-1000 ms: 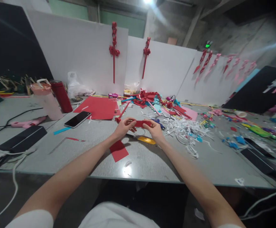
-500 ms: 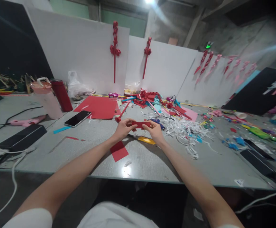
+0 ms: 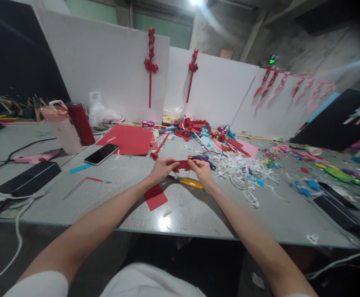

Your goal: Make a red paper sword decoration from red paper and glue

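Between my hands a small red paper strip [image 3: 184, 164] is held up above the table. My left hand [image 3: 163, 169] pinches its left end between thumb and fingers. The right end is pinched by my right hand [image 3: 202, 170]. Under my hands lies a yellow-handled tool [image 3: 191, 183], partly covered. A flat red paper piece [image 3: 155, 197] rests on the table beside my left forearm. Just past my right hand is a dark blue tool [image 3: 207, 160], half hidden by the fingers.
Left of me lie a phone [image 3: 101, 154], a large red sheet [image 3: 127, 140], a pink glue gun [image 3: 37, 157] and two bottles, one pink [image 3: 62, 134]. White paper scraps [image 3: 245, 167] pile up on the right. Red paper decorations [image 3: 151, 66] hang on the white partition.
My right fingers have shifted slightly on the red paper strip, and its visible part looks a little different. My left hand stays nearly in place.
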Tool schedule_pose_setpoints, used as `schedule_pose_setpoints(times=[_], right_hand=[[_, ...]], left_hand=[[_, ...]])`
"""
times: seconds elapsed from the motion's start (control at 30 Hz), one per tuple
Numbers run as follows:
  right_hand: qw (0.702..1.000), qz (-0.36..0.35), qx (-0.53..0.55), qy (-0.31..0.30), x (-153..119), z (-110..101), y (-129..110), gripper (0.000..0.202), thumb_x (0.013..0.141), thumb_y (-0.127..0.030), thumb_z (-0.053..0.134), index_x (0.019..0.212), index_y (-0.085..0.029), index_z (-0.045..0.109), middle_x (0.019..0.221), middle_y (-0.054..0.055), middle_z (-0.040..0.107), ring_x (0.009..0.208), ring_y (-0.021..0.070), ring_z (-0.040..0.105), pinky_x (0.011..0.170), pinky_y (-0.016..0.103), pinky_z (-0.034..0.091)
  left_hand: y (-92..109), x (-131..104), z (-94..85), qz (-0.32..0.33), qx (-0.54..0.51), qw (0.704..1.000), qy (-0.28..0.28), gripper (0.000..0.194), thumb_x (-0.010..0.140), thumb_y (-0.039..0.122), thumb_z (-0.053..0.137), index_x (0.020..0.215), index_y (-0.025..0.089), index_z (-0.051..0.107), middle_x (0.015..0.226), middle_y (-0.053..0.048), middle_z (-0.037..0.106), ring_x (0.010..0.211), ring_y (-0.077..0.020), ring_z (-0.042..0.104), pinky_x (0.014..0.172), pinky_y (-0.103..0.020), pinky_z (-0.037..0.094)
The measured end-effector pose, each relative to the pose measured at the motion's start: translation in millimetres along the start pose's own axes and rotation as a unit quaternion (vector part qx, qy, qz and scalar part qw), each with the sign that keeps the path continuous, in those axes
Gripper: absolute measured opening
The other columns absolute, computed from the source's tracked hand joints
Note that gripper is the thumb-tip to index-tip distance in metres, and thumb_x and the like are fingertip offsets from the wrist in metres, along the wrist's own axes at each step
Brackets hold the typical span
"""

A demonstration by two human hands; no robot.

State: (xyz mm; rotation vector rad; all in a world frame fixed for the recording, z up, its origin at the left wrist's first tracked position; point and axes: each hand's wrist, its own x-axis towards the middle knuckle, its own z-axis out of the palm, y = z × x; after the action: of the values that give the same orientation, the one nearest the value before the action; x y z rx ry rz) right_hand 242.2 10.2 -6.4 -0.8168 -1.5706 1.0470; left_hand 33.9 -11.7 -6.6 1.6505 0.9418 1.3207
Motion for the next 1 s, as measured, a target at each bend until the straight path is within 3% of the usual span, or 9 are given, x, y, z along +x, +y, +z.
schedule_pose_setpoints(times=[0.23, 0.47, 0.7, 0.83, 1.0], right_hand=[[1.0, -0.015, -0.013, 0.006, 3.5, -3.3, 0.3, 0.046, 0.086, -0.064, 0.068, 0.081, -0.019, 0.077, 0.075, 0.004, 0.075, 0.068, 0.0211, 0.069, 0.073, 0.035, 0.058], [0.999, -0.017, -0.028, -0.022, -2.8, 0.2, -10.5, 0.038, 0.08, -0.054, 0.079, 0.093, -0.019, 0.081, 0.085, 0.007, 0.08, 0.071, 0.0219, 0.072, 0.071, 0.035, 0.057], [0.999, -0.016, -0.015, 0.024, 3.2, -6.2, -9.8, 0.039, 0.076, -0.053, 0.082, 0.092, -0.018, 0.08, 0.085, 0.007, 0.08, 0.072, 0.0233, 0.072, 0.069, 0.036, 0.059], [0.999, 0.002, 0.038, 0.038, 0.4, 3.0, -4.9, 0.041, 0.074, -0.054, 0.084, 0.094, -0.019, 0.078, 0.087, 0.007, 0.079, 0.074, 0.0233, 0.073, 0.073, 0.038, 0.06], [0.996, 0.043, 0.052, 0.053, -9.1, 22.0, -1.0, 0.043, 0.069, -0.057, 0.087, 0.078, -0.018, 0.071, 0.074, 0.004, 0.075, 0.068, 0.0207, 0.069, 0.072, 0.036, 0.059]], left_hand=[[7.9, 1.2, 0.5, -0.001, -0.029, 1.0, -0.011, 0.037, 0.088, 0.049, 0.069, 0.082, 0.013, 0.073, 0.069, -0.007, 0.074, 0.061, -0.0181, 0.071, 0.064, -0.03, 0.06], [9.9, -2.3, -0.9, 0.043, 0.001, 0.999, 0.033, 0.034, 0.09, 0.047, 0.069, 0.09, 0.013, 0.074, 0.07, -0.007, 0.074, 0.062, -0.0177, 0.07, 0.062, -0.028, 0.057], [2.6, -0.9, 1.2, -0.024, 0.01, 0.998, -0.052, 0.041, 0.086, 0.053, 0.072, 0.071, 0.014, 0.068, 0.066, -0.007, 0.073, 0.056, -0.0171, 0.068, 0.055, -0.026, 0.055], [6.0, -2.7, 5.9, -0.031, -0.027, 0.998, -0.038, 0.041, 0.085, 0.053, 0.073, 0.077, 0.013, 0.07, 0.072, -0.01, 0.076, 0.06, -0.019, 0.072, 0.059, -0.029, 0.059], [12.6, -7.7, 13.9, -0.029, -0.071, 0.996, -0.038, 0.045, 0.082, 0.057, 0.075, 0.078, 0.013, 0.068, 0.076, -0.01, 0.077, 0.065, -0.0214, 0.074, 0.064, -0.032, 0.062]])
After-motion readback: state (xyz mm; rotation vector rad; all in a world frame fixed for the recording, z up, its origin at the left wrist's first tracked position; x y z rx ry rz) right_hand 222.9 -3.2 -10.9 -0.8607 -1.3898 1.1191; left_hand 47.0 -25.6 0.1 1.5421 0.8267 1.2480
